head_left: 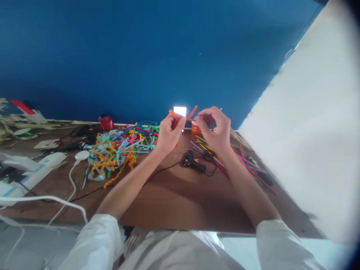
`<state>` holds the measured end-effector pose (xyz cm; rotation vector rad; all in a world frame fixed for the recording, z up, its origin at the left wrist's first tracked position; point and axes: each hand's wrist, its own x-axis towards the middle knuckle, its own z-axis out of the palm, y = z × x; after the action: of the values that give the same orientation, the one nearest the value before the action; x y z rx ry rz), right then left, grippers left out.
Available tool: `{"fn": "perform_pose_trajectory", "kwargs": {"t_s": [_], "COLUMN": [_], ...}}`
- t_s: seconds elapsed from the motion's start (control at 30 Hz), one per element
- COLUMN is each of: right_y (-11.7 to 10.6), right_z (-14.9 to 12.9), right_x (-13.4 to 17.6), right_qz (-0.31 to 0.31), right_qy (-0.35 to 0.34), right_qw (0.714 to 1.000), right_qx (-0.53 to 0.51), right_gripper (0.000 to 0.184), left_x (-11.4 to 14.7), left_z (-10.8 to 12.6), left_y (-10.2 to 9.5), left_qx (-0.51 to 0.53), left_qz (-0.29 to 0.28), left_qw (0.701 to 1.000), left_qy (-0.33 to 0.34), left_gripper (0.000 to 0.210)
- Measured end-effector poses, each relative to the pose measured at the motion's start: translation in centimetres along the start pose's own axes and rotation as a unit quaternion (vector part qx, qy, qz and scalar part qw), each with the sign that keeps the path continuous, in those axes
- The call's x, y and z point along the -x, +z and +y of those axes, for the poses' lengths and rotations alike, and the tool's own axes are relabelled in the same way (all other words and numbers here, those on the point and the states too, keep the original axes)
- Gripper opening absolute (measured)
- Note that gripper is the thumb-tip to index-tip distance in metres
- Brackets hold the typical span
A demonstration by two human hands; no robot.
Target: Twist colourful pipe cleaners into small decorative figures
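Note:
Both of my hands are raised above the back of the table, pinching orange pipe cleaners (192, 112) between them. My left hand (169, 135) is closed round the bent orange stems, with thumb and forefinger pressed together. One stem sticks up to the right of that thumb. My right hand (216, 127) pinches the end of a thin orange piece with its fingertips. Behind them glows a bright phone-like screen (180, 110), and a red paper cup (195, 128) stands partly hidden by my right hand. A black glue gun (193, 162) lies on the table below.
A heap of twisted colourful pipe cleaners (123, 150) spreads left of my arms. Straight pipe cleaners (253, 169) lie at the right, partly under my right forearm. A white power strip (36, 176) with cables, and a red object (106, 122), are at left. A blue wall (140, 56) stands behind.

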<state>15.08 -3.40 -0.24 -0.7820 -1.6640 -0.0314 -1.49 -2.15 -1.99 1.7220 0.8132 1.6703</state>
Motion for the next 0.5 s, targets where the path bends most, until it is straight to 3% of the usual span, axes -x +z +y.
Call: {"fn": "perform_pose_trajectory", "kwargs": {"t_s": [0.17, 0.33, 0.5], "right_y": [-0.4, -0.5, -0.6], "right_z": [0.9, 1.5, 1.5], "right_x": [0.0, 0.1, 0.0], "right_qz": [-0.07, -0.079, -0.102], "right_qy": [-0.135, -0.18, -0.183], "right_qw": [0.985, 0.971, 0.968], "right_qx": [0.081, 0.134, 0.14], "right_gripper": [0.018, 0.018, 0.018], "left_x": [-0.2, -0.2, -0.2], "left_z": [0.1, 0.0, -0.1], "left_y": [0.2, 0.3, 0.2], "left_qx": [0.081, 0.093, 0.076], "left_qz": [-0.031, -0.082, -0.093], "left_qw": [0.995, 0.989, 0.991], "left_qy": [-0.039, -0.084, -0.06], "left_gripper": [0.026, 0.026, 0.024]}}
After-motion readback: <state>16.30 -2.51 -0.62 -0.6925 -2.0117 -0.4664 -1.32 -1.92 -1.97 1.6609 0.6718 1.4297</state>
